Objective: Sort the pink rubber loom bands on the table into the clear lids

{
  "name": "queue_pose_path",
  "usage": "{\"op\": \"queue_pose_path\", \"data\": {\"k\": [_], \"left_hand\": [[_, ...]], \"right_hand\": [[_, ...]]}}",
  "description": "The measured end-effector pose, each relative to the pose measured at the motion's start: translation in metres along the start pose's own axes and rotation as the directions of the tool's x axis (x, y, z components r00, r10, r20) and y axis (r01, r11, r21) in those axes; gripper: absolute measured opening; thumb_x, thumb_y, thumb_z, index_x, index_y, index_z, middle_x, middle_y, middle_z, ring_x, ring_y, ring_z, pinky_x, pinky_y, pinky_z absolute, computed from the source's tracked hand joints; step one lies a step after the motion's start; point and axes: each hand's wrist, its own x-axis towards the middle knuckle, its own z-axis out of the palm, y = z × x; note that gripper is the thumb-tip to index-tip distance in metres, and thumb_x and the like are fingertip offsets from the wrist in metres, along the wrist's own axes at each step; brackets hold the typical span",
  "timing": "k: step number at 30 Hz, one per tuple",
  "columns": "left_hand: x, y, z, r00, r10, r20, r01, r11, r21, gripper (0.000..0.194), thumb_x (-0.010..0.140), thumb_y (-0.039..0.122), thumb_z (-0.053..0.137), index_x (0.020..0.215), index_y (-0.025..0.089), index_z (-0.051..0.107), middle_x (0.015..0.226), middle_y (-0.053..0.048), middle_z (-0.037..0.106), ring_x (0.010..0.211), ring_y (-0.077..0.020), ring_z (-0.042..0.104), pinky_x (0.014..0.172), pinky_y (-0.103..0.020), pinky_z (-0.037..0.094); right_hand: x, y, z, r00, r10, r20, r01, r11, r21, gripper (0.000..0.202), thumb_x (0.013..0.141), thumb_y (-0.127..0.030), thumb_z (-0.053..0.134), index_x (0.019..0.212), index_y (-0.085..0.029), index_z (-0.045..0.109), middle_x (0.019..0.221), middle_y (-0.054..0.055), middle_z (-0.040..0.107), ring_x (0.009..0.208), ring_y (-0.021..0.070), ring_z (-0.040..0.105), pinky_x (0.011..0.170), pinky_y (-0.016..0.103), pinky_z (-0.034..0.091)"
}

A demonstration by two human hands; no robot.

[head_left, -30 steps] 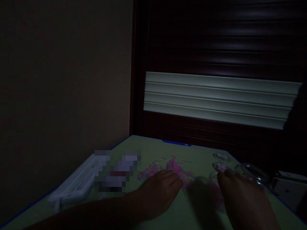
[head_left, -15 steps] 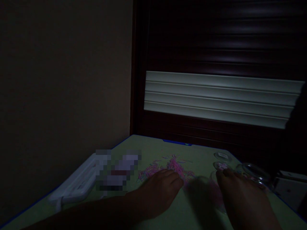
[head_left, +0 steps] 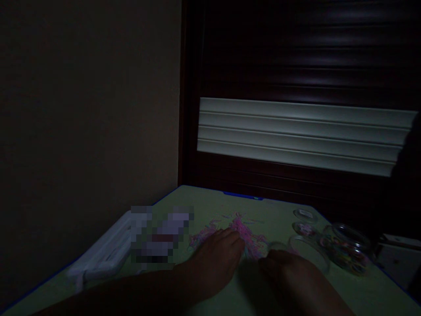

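Observation:
A loose pile of small pink and mixed-colour rubber bands [head_left: 241, 230] lies mid-table. My left hand [head_left: 219, 259] rests at its near-left edge, fingers together and bent down, tips hidden. On the pile's near-right side is my right hand [head_left: 289, 272], its fingers pressed together and low over the table; whatever they hold is hidden. Just beyond it stands a clear round dish [head_left: 317, 255], partly covered by the hand. A clear jar [head_left: 345, 248] of multicoloured bands stands further right. The scene is very dim.
A small round container [head_left: 304, 228] and a clear lid [head_left: 305, 214] lie at the back right of the table [head_left: 204, 199]. On the left are a white slatted object [head_left: 105, 250] and a blurred-out item [head_left: 166, 232]. Wall and dark shutter rise behind.
My right hand has moved left from over the clear dish to the near-right edge of the pile, uncovering the dish and jar. My left hand has shifted slightly left.

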Motion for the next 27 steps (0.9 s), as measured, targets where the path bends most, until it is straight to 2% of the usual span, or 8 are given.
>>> {"op": "queue_pose_path", "data": {"k": [3,7,12,15,21,27], "left_hand": [[-0.0003,-0.0007,0.0006,0.999,-0.035,0.001,0.035,0.999,0.006,0.014,0.085,0.01,0.038,0.084,0.016,0.05,0.086,-0.003,0.052,0.08,-0.018,0.046,0.075,-0.033,0.039],[-0.0002,-0.0002,-0.0009,0.997,-0.074,-0.004,0.074,0.997,0.016,0.014,0.084,0.01,0.039,0.086,0.017,0.051,0.088,-0.004,0.052,0.083,-0.019,0.045,0.077,-0.034,0.038],[-0.0001,0.0005,-0.0008,0.993,-0.119,-0.007,0.119,0.993,0.002,0.013,0.082,0.012,0.043,0.088,0.017,0.053,0.09,-0.004,0.052,0.086,-0.0198,0.045,0.08,-0.036,0.037],[-0.0005,0.0009,0.0002,0.99,-0.138,-0.027,0.138,0.99,0.0,0.013,0.08,0.013,0.047,0.09,0.017,0.053,0.091,-0.004,0.052,0.087,-0.0207,0.045,0.082,-0.037,0.036],[0.0001,0.0009,-0.0009,0.991,-0.132,-0.034,0.131,0.991,-0.01,0.01,0.079,0.014,0.048,0.086,0.018,0.054,0.089,-0.003,0.052,0.086,-0.0202,0.045,0.081,-0.037,0.035],[0.0008,-0.001,0.0016,0.995,-0.098,-0.023,0.097,0.995,-0.025,0.006,0.08,0.015,0.051,0.084,0.017,0.054,0.087,-0.002,0.053,0.085,-0.0194,0.046,0.078,-0.034,0.036]], "right_hand": [[0.0008,-0.0008,0.0006,0.999,0.014,0.043,-0.016,0.999,0.038,0.027,0.068,0.0,0.049,0.073,-0.021,0.065,0.071,0.001,0.064,0.062,0.0144,0.059,0.053,0.021,0.037],[-0.0014,0.002,-0.0065,1.0,0.014,0.025,-0.015,0.999,0.042,0.027,0.072,-0.002,0.047,0.075,-0.021,0.066,0.071,0.002,0.064,0.063,0.0151,0.06,0.053,0.022,0.038],[-0.0016,0.0026,-0.0073,0.999,-0.012,0.037,0.011,1.0,0.028,0.029,0.066,0.001,0.046,0.072,-0.021,0.065,0.069,0.001,0.064,0.061,0.0144,0.06,0.052,0.021,0.038],[-0.0008,0.0037,-0.0039,0.999,-0.019,0.026,0.018,0.999,0.034,0.029,0.069,-0.001,0.045,0.073,-0.022,0.064,0.069,0.001,0.063,0.061,0.0146,0.06,0.052,0.022,0.037],[-0.0008,0.0062,0.0,0.999,-0.035,-0.015,0.036,0.998,0.047,0.03,0.066,0.001,0.046,0.072,-0.022,0.064,0.068,0.001,0.063,0.059,0.0139,0.059,0.051,0.022,0.035],[-0.0006,0.0057,0.0003,0.999,-0.042,0.008,0.041,0.998,0.038,0.026,0.067,-0.001,0.048,0.07,-0.021,0.064,0.067,0.0,0.063,0.058,0.0136,0.059,0.05,0.021,0.035]]}}
